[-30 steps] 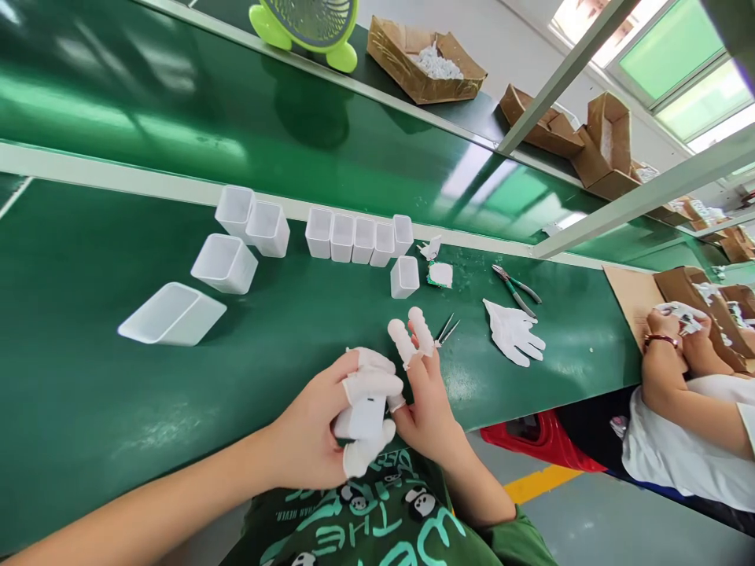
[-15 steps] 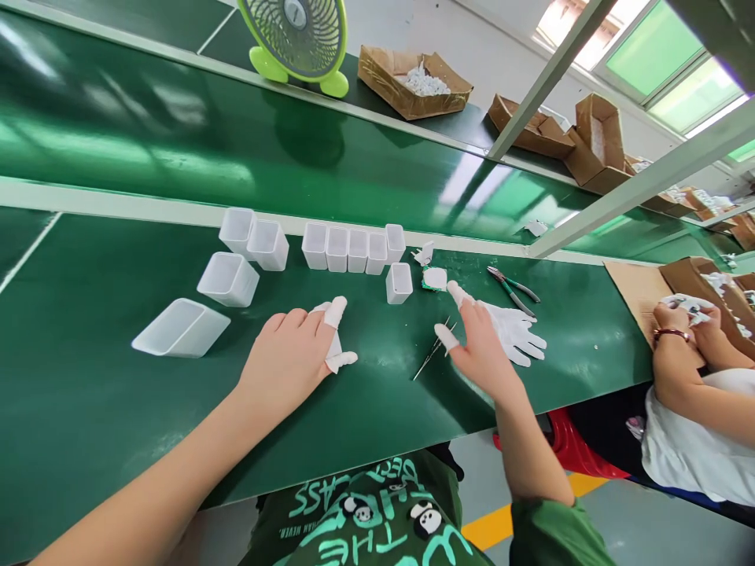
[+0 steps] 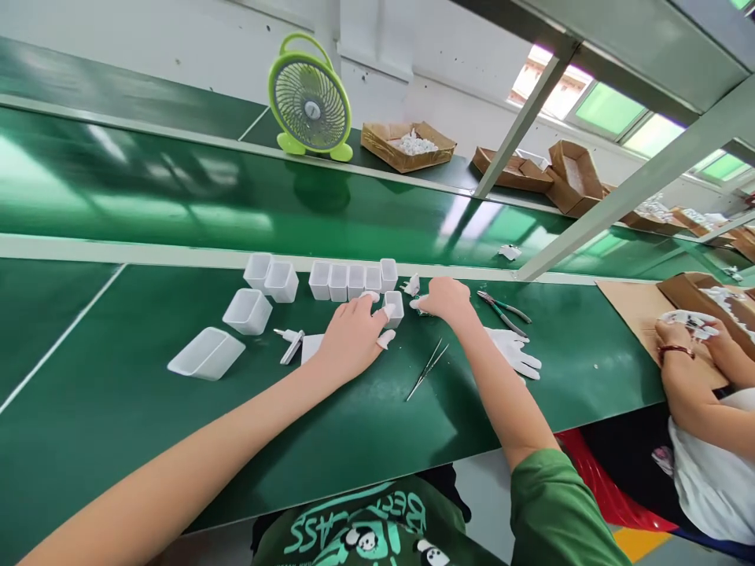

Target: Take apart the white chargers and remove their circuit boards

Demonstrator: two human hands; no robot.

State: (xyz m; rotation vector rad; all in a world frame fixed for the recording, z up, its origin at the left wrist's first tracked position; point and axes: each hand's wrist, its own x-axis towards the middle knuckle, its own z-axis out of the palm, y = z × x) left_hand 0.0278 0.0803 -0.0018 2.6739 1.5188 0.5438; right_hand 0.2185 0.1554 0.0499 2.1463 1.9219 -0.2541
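Note:
My left hand (image 3: pixel 354 336) lies flat on the green belt with its fingers spread and white finger cots on the tips. Its index tip touches a single small white cup (image 3: pixel 395 303). Just left of its wrist lie a small white part (image 3: pixel 291 343) and a flat white piece (image 3: pixel 309 346). My right hand (image 3: pixel 447 299) is stretched forward beside that cup, over a small white-and-green piece that it mostly hides. Its fingers curl down behind the back of the hand. Tweezers (image 3: pixel 427 370) lie between my forearms.
A row of white cups (image 3: pixel 348 280), two more cups (image 3: pixel 270 275), a wider cup (image 3: pixel 248 310) and a tipped tray (image 3: pixel 205 354) stand to the left. Pliers (image 3: pixel 502 306) and a white glove (image 3: pixel 514 351) lie right. Fan (image 3: pixel 309 101) and cardboard boxes (image 3: pixel 408 147) are behind. A co-worker's hands (image 3: pixel 687 339) are at far right.
Both hands left my lap and reached forward across the belt. The white part my left hand held now lies on the belt. My right hand moved from the tweezers to the white-and-green piece.

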